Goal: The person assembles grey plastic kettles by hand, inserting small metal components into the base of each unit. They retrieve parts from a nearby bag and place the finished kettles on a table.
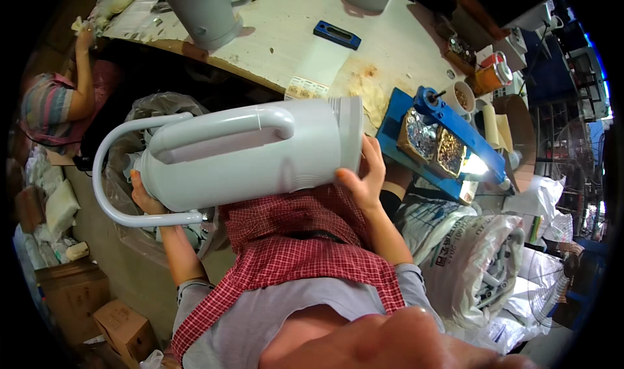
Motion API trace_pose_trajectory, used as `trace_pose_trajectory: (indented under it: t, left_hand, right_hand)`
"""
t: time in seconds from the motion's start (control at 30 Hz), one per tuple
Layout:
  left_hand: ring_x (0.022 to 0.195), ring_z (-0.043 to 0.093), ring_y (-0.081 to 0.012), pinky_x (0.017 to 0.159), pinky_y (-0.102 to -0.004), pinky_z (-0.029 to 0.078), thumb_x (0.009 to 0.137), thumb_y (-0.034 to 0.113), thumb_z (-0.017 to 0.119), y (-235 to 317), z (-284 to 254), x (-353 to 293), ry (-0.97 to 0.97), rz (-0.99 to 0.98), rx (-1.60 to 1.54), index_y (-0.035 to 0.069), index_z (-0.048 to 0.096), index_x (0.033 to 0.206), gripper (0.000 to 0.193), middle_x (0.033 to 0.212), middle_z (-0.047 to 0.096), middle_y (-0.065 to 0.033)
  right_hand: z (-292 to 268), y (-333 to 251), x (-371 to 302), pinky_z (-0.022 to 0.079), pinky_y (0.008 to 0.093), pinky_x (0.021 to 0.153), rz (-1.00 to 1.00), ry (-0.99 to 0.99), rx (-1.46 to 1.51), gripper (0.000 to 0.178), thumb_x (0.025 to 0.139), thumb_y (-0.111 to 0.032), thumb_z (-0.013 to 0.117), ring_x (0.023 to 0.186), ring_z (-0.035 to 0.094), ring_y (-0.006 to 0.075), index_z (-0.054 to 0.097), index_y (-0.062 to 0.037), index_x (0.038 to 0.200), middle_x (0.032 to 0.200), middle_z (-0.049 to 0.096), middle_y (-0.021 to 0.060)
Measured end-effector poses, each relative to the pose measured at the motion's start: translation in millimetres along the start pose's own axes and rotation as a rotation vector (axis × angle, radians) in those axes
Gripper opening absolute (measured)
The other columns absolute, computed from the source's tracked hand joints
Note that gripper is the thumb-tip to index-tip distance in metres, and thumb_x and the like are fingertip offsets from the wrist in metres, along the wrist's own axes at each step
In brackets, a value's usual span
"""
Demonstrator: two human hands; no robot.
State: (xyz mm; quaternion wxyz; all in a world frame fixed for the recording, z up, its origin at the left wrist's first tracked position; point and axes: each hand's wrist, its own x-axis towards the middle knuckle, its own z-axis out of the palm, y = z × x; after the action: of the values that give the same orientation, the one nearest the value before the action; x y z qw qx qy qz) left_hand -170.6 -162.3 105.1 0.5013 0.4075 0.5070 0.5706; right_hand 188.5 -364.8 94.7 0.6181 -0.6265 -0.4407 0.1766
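Sitting or standing by the desk [273,57], a person in a red checked apron [292,229] has a big grey jug [240,164] in both hands. It lies on its side in front of the apron, and I can't tell if it rests on the lap. The left hand [147,197] cups the narrow end, with its palm mostly hidden. The right hand [365,177] grips the wide end, thumb on the near side and fingers round the rim.

A loop handle [104,174] sticks out at the left. It could swing and knock that wrist if the jug tips. The sides look smooth, so if one hand lets go, the jug could slip and fall. A clear plastic bag [146,242] is behind the left end, and the loop could snag on it.

Just past the right hand is a blue stand [396,119] holding trays of shiny metal bits [450,151]. A bump from the wide end could spill them.

Farther off, a tall grey jug [205,18] is near the desk's edge; a hard shove could tip it over. A flat blue tool [337,35] lies to its right. Far left, another person [49,102] holds something pale.
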Motion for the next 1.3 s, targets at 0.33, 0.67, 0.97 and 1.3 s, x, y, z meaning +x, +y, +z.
trace_pose_trajectory:
  t: [0.33,0.67,0.97,1.3]
  left_hand:
    - [0.082,0.07,-0.0209,0.071,-0.0302,0.058,0.104,0.041,0.038,-42.5,40.9,-6.1,-0.093,-0.188,-0.231,-0.003,0.065,0.115,0.053,0.099,0.071,-0.0145]
    - [0.077,0.07,-0.0184,0.066,-0.0292,0.057,0.103,0.037,0.045,-79.6,28.0,21.5,-0.127,-0.072,-0.009,-0.002,0.069,0.107,0.047,0.093,0.072,-0.0107]
    - [0.078,0.069,-0.017,0.068,-0.0279,0.055,0.1,0.038,0.053,-66.9,31.0,9.8,-0.086,-0.273,-0.239,0.0,0.068,0.107,0.041,0.094,0.071,-0.0081]
    - [0.075,0.067,-0.015,0.065,-0.0271,0.054,0.1,0.034,0.056,-78.0,32.7,2.1,-0.014,-0.271,-0.121,0.002,0.069,0.103,0.034,0.088,0.07,-0.006]
  right_hand:
    - [-32.7,-3.4,13.5,0.045,0.0359,0.082,-0.304,0.109,-0.158,0.064,0.082,-0.048,0.065,0.092,0.055,0.0274,0.065,0.0088,0.112,0.105,0.055,0.018]
    - [-56.3,-20.0,-0.3,0.043,0.0348,0.07,-0.566,0.0,-0.102,0.068,0.081,-0.052,0.067,0.081,0.052,0.0271,0.066,0.0111,0.106,0.097,0.055,0.0193]
    - [-63.0,-25.0,15.2,0.047,0.0374,0.072,-0.466,0.19,-0.207,0.07,0.074,-0.059,0.067,0.083,0.057,0.0286,0.07,0.0075,0.093,0.096,0.058,0.0182]
    - [-53.9,-20.0,8.7,0.043,0.0352,0.066,-0.654,0.03,-0.197,0.069,0.062,-0.048,0.075,0.076,0.053,0.0265,0.07,0.0099,0.099,0.091,0.055,0.0162]
